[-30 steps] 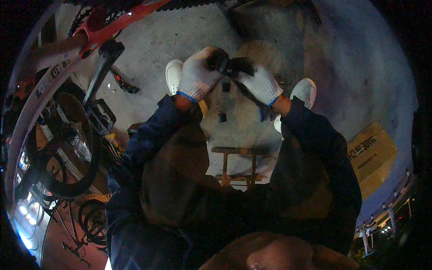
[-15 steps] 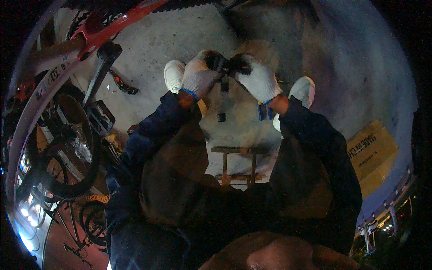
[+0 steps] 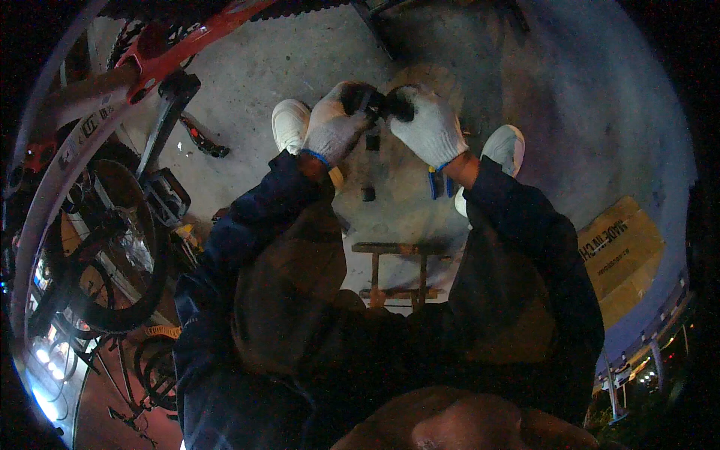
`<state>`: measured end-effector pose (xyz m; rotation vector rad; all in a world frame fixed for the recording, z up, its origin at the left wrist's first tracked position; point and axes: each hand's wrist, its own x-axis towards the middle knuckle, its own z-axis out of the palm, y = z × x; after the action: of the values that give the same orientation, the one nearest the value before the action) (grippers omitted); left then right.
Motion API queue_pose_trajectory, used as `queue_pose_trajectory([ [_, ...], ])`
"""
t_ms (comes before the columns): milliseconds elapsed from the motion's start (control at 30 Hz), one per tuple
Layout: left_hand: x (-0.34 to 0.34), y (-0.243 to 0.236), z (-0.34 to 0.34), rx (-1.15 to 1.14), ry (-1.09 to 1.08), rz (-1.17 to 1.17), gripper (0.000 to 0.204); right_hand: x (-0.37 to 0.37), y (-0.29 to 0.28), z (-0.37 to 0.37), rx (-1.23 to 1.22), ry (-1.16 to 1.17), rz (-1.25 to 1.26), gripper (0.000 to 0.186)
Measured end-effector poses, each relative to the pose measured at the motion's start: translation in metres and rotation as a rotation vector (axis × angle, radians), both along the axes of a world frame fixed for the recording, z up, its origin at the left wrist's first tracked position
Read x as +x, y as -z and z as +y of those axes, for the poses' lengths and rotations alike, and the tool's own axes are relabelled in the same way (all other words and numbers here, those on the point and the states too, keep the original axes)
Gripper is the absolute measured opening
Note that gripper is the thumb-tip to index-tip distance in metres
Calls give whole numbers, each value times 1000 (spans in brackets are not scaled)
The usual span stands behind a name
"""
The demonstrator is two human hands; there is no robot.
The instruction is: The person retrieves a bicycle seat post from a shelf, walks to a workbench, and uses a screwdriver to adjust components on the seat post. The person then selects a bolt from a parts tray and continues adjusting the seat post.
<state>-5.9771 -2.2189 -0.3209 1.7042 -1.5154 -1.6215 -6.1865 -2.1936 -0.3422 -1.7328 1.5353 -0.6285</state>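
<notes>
Both hands wear white knit gloves with dark, blackened fingers and blue cuff edges. My left hand [image 3: 335, 124] is closed on a small dark part [image 3: 374, 109], whose kind I cannot make out in the dim light. My right hand [image 3: 429, 126] comes against it from the other side, fingers pinched; whatever they grip is hidden. Below the hands, a small black block [image 3: 373, 142] shows over the concrete floor, and another black piece [image 3: 368, 194] lies nearer to me. A blue-handled tool [image 3: 433, 185] rests beside my right shoe.
A red bicycle frame [image 3: 161, 64] with a crank arm [image 3: 166, 112] and pedal [image 3: 171, 193] stands at the left. A black-and-red part [image 3: 202, 139] lies on the floor near it. Between my legs is a wooden stool [image 3: 397, 249]; flattened cardboard [image 3: 622, 255] lies to the right.
My hands stay together in nearly the same place. The right hand has tilted slightly and shifted a little to the right. The things on the floor look unmoved.
</notes>
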Motion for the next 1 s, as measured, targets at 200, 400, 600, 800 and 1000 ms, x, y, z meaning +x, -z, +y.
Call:
queue_pose_trajectory([
  [200, 8, 15, 1, 72, -58, 281, 38, -3, -1, -2, 172, -58, -34, 36],
  [400, 11, 12, 0, -73, 114, 125, 40, -14, -3, -16, 171, -187, -225, 42],
  [600, 9, -18, -1, -381, 279, -142, 49, -28, -10, -23, 256, -221, -292, 45],
  [800, 13, -10, -4, -708, 439, -208, 60, -27, -18, -17, 246, -212, -306, 44],
  [1000, 10, -6, -2, -724, 428, -224, 65, -30, -12, -11, 268, -204, -255, 48],
])
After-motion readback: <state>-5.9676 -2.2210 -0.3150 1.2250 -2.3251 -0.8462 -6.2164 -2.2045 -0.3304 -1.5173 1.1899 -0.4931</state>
